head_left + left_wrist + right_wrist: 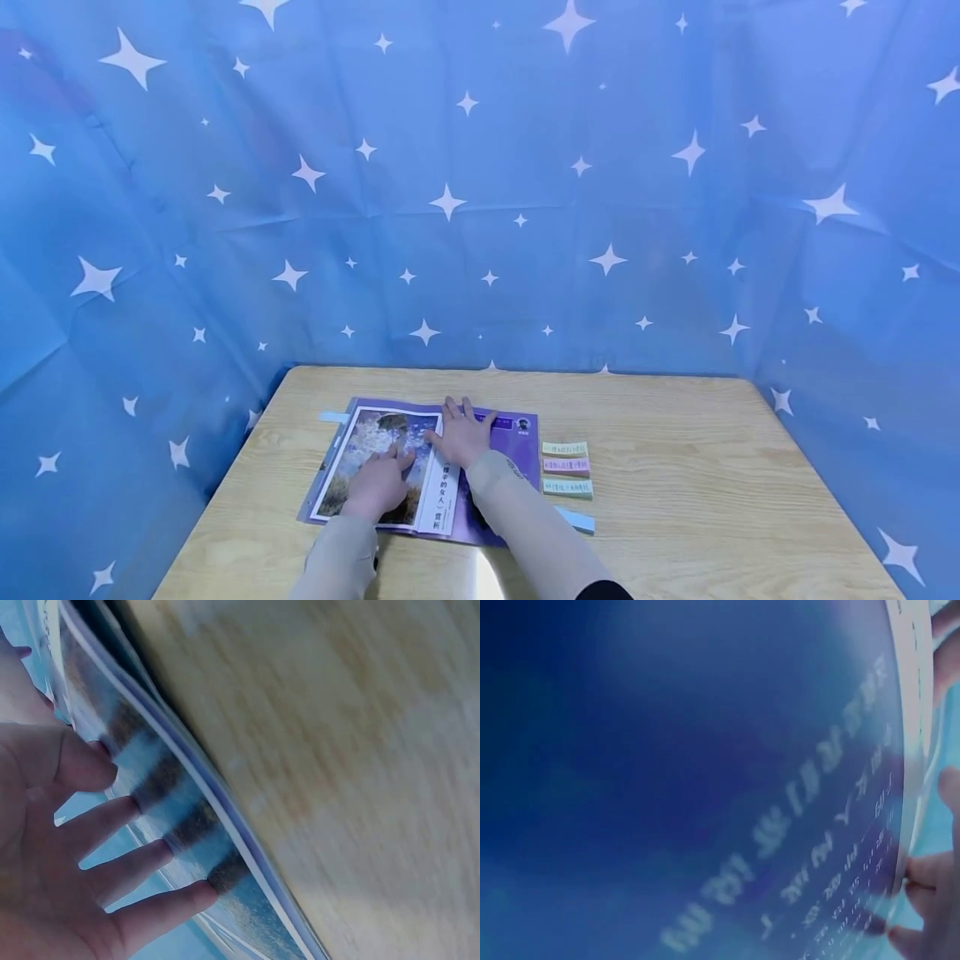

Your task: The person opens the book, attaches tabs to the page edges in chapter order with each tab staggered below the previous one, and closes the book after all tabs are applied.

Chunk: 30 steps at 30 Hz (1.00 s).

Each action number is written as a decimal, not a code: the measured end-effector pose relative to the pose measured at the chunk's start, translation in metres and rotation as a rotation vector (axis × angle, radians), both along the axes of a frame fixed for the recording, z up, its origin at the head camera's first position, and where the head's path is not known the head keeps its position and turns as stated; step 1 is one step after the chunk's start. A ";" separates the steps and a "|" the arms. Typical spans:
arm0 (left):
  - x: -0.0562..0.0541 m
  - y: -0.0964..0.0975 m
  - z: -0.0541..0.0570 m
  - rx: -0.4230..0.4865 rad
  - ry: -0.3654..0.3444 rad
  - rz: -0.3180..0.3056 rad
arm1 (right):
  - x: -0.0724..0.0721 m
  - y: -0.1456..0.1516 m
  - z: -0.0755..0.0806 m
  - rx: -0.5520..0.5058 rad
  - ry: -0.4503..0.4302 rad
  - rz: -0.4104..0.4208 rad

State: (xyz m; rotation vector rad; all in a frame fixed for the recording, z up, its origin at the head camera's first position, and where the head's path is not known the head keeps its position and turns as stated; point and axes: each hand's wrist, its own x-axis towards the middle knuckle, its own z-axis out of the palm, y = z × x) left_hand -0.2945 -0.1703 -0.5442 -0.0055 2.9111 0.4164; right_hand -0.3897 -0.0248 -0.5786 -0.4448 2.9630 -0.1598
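Observation:
A magazine (522, 458) lies spread open on the table. Its left page carries a painting (351, 462) of a figure under a cloudy sky, beside a white strip (438, 510) printed with Chinese characters; the right page is purple. My left hand (375, 485) rests on the painting, and the left wrist view shows its fingers extended with the tips on the glossy page. With fingers spread, my right hand (462, 437) presses near the fold at the top of the purple page. In the right wrist view, its fingertips (906, 941) touch the page at the right.
Yellow (565, 448), pink (566, 467) and green (567, 487) sticky notes with handwriting line up right of the magazine. A blue pad (576, 520) sits below them, partly behind my right sleeve. One pale blue tab (333, 417) juts from the magazine's left edge. Behind the wooden table (712, 483) hangs a starry blue curtain (525, 150).

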 end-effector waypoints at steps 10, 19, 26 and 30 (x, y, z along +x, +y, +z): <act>0.001 0.007 -0.007 -0.023 0.023 0.008 | 0.020 0.012 0.014 0.086 0.035 0.119; -0.001 0.002 -0.003 -0.020 0.003 0.000 | 0.056 0.008 0.020 0.068 0.147 0.214; -0.003 0.000 0.000 -0.025 -0.028 -0.004 | 0.074 0.008 0.023 0.140 0.227 0.292; 0.000 0.001 -0.002 -0.010 -0.047 0.010 | 0.085 0.013 0.022 0.158 0.233 0.367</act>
